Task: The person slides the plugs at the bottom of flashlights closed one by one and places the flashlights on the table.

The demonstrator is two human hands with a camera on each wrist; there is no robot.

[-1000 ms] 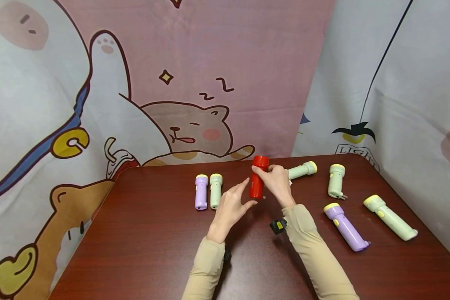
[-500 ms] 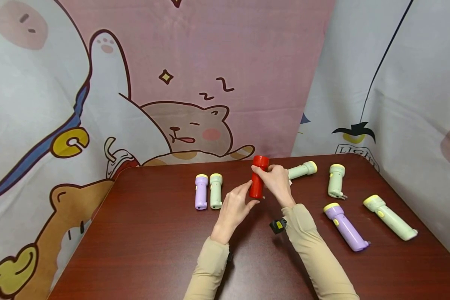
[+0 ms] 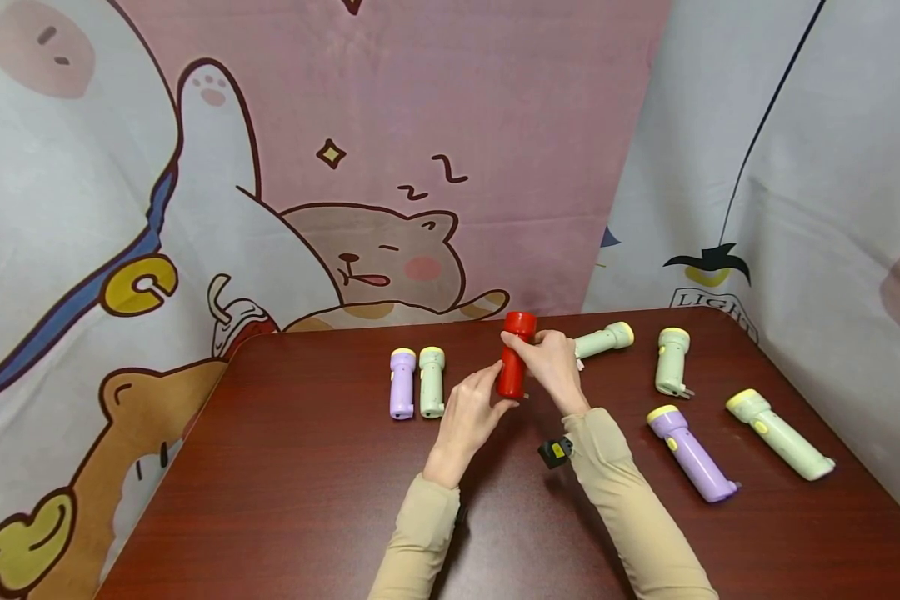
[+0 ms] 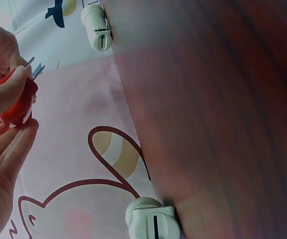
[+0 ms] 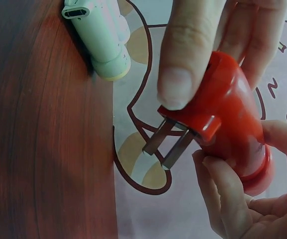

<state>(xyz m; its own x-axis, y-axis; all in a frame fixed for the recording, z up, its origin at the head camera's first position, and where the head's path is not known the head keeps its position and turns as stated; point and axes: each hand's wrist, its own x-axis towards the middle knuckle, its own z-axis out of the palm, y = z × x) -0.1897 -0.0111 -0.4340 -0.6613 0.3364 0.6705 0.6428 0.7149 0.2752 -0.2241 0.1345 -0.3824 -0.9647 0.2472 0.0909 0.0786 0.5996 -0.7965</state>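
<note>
Your R hand (image 3: 553, 362) has thumb & fingers closed round the red flashlight (image 3: 512, 373), approx. mid-barrel; your L hand (image 3: 467, 418) pinches its tail end, thumb nr the two metal prongs (image 5: 177, 149) sticking out. Flashlight's held up over the table (image 3: 307, 492), w/ a purple flashlight (image 3: 402, 385) & a green flashlight (image 3: 431, 385) off to its L.
</note>
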